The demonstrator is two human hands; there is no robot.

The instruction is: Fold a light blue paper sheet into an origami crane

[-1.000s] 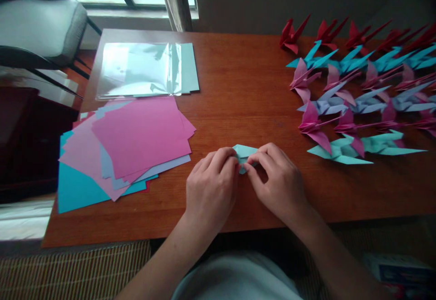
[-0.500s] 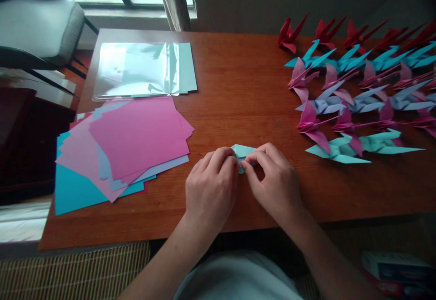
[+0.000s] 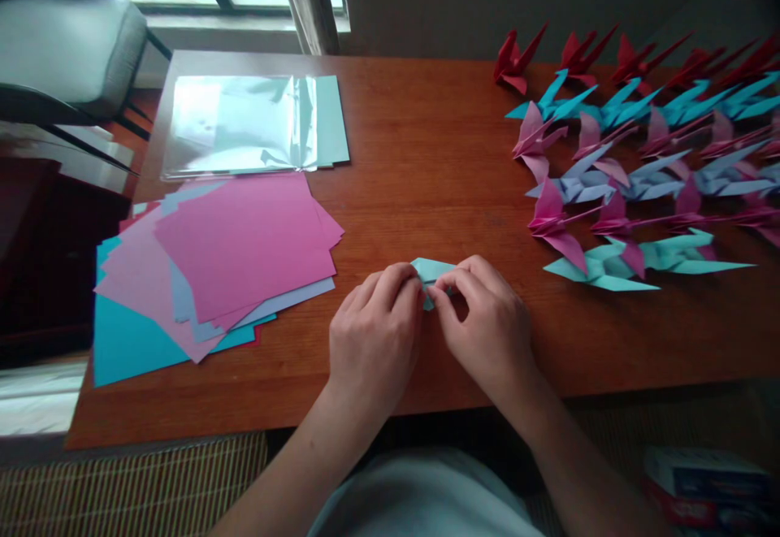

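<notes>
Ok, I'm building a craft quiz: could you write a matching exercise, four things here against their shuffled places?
1. Folded mint-green paper piece
2. Shiny clear plastic packet
3. Overlapping flat multicoloured paper sheets
4. Row of dark red folded-paper birds

A. Back right of the brown wooden table
B. Back left of the table
C. In the left hand and right hand
D. Left side, in front of the packet

Pairs: 1-C; 2-B; 3-D; 4-A

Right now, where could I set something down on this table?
Bare wood lies between the packet and red cranes, and right of the right hand, nearer than the mint cranes. Crowded: the sheets, the crane rows, and around the folded paper.
</notes>
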